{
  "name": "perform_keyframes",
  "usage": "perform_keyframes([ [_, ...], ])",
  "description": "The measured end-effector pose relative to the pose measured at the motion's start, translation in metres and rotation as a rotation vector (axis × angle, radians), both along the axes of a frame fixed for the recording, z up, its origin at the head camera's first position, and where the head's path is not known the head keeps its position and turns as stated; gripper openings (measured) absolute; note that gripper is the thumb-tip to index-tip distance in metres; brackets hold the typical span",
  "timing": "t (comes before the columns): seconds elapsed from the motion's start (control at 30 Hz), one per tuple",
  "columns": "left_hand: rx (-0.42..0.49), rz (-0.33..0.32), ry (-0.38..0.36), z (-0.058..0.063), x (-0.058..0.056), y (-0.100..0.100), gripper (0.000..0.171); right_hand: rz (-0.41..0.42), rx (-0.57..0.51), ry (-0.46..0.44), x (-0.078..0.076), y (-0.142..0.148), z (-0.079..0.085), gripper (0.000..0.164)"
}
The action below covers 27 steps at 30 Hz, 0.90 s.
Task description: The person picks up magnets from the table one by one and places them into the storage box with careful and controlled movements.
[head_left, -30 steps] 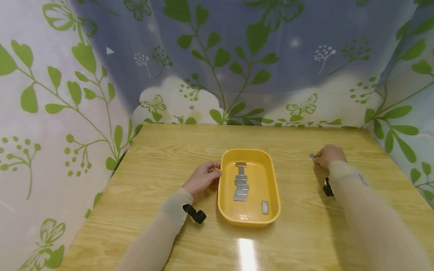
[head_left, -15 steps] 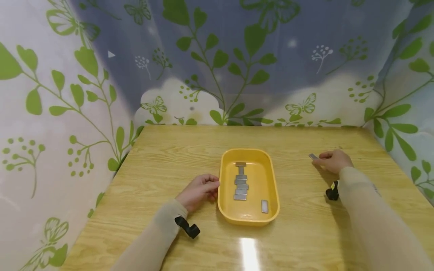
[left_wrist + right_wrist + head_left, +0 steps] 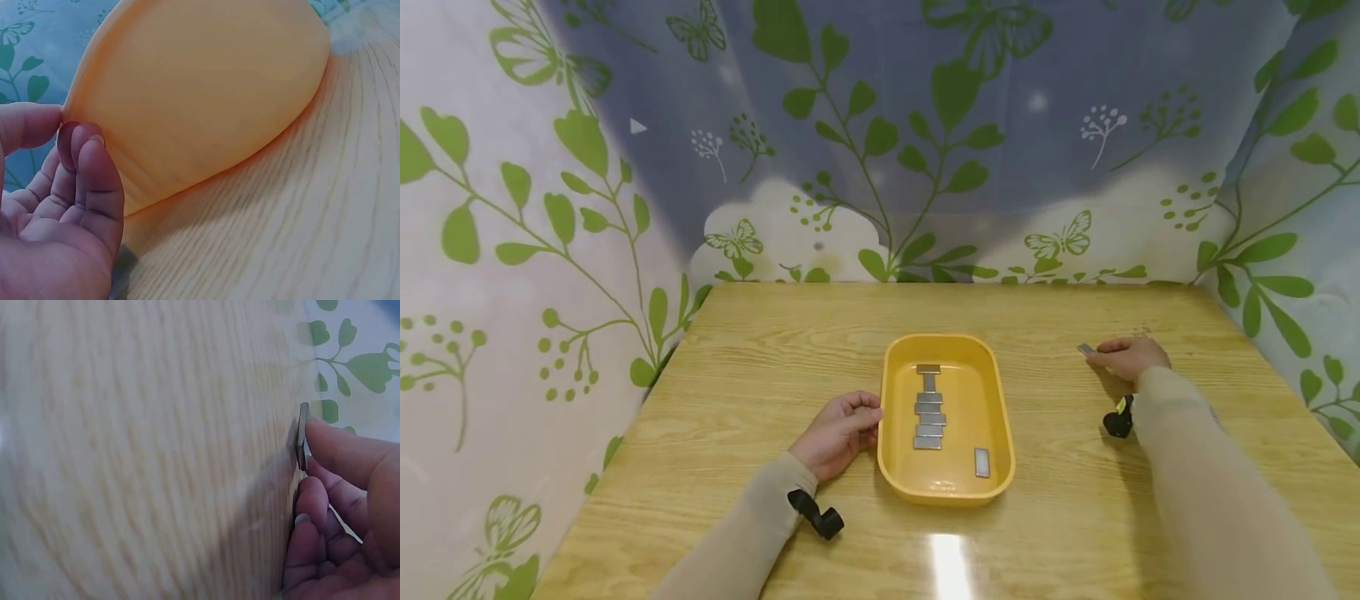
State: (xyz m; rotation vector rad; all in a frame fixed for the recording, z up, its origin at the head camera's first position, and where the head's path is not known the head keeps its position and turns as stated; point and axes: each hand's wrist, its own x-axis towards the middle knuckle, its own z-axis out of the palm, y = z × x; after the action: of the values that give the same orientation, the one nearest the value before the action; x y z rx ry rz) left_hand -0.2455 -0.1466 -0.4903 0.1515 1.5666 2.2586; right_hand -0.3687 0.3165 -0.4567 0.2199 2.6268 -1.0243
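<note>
A yellow plastic tray [image 3: 1007, 417] stands on the wooden table, with several small flat metal blocks [image 3: 928, 408] in a column inside it. One more metal block [image 3: 982, 462] lies apart near the tray's front right corner. My left hand [image 3: 837, 435] pinches the tray's left rim; in the left wrist view the thumb [image 3: 37, 125] meets the rim, and curled fingers [image 3: 97, 169] sit against the outer wall. To the right of the tray, my right hand [image 3: 1129, 360] holds a small metal block [image 3: 1086, 349] between thumb and fingers, low over the table. The right wrist view shows this block [image 3: 303, 434] edge-on.
The wood-grain table [image 3: 760, 342] extends around the tray on all sides. Patterned fabric [image 3: 865, 142] with leaves and butterflies closes in the back and both sides. Each wrist carries a black strap-on camera, such as the left one [image 3: 816, 512].
My left hand has slid down a little along the tray's left rim. The right hand stays in nearly the same place with its block. Blocks in the tray have not moved.
</note>
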Motion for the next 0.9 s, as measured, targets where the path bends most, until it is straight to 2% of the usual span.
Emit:
perform_keyframes([
  [0.2,0.012,-0.004,0.005,0.002,0.002,0.003,0.02,0.005,0.062,0.021,0.002,0.0,0.001,0.065],
  [0.47,0.007,0.001,0.008,0.003,0.002,0.003,0.02,0.099,0.133,0.105,0.006,-0.006,0.002,0.053],
  [0.7,0.004,0.005,0.006,0.003,0.001,0.003,0.022,0.249,0.141,0.14,0.016,-0.024,0.006,0.033],
  [0.9,-0.003,0.015,0.004,0.003,0.003,0.002,0.036,0.364,0.16,0.161,0.033,-0.049,0.01,0.017],
])
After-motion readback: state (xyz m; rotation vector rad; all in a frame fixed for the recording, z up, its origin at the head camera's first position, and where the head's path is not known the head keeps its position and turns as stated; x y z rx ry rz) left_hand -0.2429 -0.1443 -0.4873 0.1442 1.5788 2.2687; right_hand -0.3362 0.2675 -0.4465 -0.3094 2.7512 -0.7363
